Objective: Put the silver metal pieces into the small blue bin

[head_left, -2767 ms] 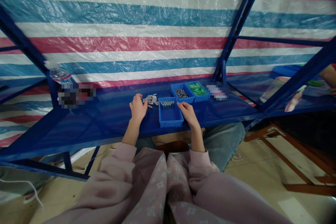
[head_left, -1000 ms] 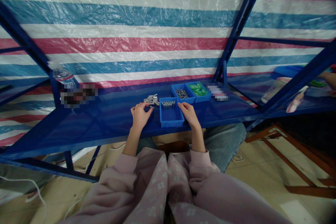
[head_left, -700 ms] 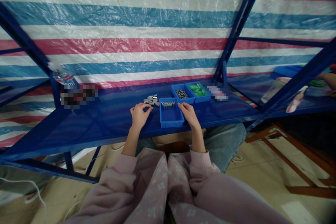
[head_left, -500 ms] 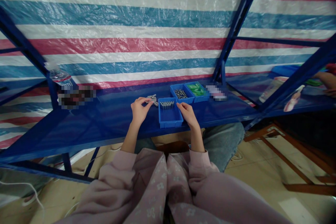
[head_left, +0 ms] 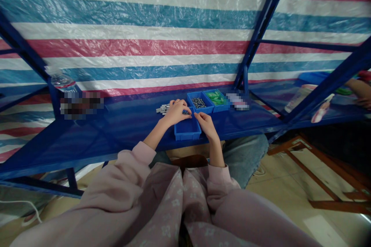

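My left hand [head_left: 177,112] reaches over the far end of a small blue bin [head_left: 188,136]. Its fingers are curled together, and what they hold, if anything, is hidden. Short metal cylinders in the bin show only in part beneath that hand. More loose metal cylinders [head_left: 161,109] lie on the blue table, just left of the left hand. My right hand [head_left: 206,124] is closed at the bin's far right corner, thumb and finger pinched on the rim.
Behind the bin stand a blue bin of small metal parts [head_left: 198,102] and one of green pieces [head_left: 215,97]. A plastic bottle [head_left: 62,81] is at the left. Blue metal posts [head_left: 249,56] frame the table [head_left: 127,123]. Another person's hand [head_left: 363,102] is at far right.
My left hand has moved right, from beside the loose cylinders to over the bin, covering most of the cylinders inside. My right hand stays at the bin's corner.
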`<state>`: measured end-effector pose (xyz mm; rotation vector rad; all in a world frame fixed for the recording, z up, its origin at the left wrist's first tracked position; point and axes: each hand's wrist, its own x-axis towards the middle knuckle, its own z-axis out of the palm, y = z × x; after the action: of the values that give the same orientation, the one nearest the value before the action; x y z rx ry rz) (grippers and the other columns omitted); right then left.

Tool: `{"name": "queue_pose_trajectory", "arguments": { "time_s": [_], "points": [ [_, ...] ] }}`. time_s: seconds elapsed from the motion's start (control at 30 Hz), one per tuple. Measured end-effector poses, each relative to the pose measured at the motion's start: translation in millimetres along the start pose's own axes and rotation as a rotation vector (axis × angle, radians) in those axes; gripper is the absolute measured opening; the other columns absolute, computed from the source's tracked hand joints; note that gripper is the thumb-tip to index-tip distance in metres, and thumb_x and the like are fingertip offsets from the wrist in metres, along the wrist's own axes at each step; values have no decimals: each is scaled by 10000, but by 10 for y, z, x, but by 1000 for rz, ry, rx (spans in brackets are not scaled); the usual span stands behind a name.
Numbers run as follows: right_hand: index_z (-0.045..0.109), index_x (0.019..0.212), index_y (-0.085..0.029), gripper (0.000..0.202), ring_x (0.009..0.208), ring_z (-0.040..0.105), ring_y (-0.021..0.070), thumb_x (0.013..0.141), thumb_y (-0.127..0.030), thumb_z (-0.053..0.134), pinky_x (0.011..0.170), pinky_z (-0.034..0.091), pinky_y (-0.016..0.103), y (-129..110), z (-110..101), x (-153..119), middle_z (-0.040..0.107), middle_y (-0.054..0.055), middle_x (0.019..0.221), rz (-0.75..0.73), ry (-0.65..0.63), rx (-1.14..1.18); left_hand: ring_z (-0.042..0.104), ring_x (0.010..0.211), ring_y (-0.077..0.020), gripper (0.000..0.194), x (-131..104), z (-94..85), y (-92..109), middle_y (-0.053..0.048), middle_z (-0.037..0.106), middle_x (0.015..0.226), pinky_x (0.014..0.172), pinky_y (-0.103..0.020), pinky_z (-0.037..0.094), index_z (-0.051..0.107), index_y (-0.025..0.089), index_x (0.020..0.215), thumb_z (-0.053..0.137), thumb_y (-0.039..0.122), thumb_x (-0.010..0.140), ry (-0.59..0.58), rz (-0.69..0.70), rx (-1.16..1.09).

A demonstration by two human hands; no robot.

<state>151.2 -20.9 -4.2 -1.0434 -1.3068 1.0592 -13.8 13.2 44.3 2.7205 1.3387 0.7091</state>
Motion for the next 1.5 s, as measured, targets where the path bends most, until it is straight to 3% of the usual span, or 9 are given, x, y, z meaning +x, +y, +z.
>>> {"name": "queue_pose_trajectory", "arguments": {
  "time_s": [0.23, 0.9, 1.13, 1.5],
  "points": [
    [401, 566, -217, 425, 441, 337, 85, 723, -551, 614, 421, 244, 241, 0, 2, 1, 346, -69, 481, -3, 4, -17, 479, 1005, -216, 128, -11, 80, -44, -23, 568, 1005, 904, -411, 266, 741, 282, 840, 698, 382, 771, -24, -9, 16],
    [393, 569, -217, 433, 440, 336, 85, 742, -548, 613, 420, 248, 237, 14, -3, -4, 346, -66, 482, -14, -3, -21, 480, 995, -237, 129, -10, 88, 92, -56, 562, 985, 895, -414, 293, 643, 215, 889, 619, 189, 765, 6, 6, 152],
    [406, 574, -213, 425, 443, 338, 87, 753, -541, 609, 427, 249, 237, 40, -3, 2, 363, -65, 478, -23, -9, -16, 474, 1004, -248, 231, 1, 88, 109, -68, 556, 1014, 913, -418, 285, 630, 219, 1013, 632, 281, 790, 0, 14, 198],
    [400, 572, -216, 429, 448, 339, 89, 750, -544, 612, 430, 252, 243, 21, -4, -8, 355, -65, 485, -26, -10, -15, 477, 986, -238, 182, 8, 81, 119, -64, 553, 994, 915, -415, 284, 646, 219, 976, 626, 268, 802, -2, 33, 206]
  ]
}}
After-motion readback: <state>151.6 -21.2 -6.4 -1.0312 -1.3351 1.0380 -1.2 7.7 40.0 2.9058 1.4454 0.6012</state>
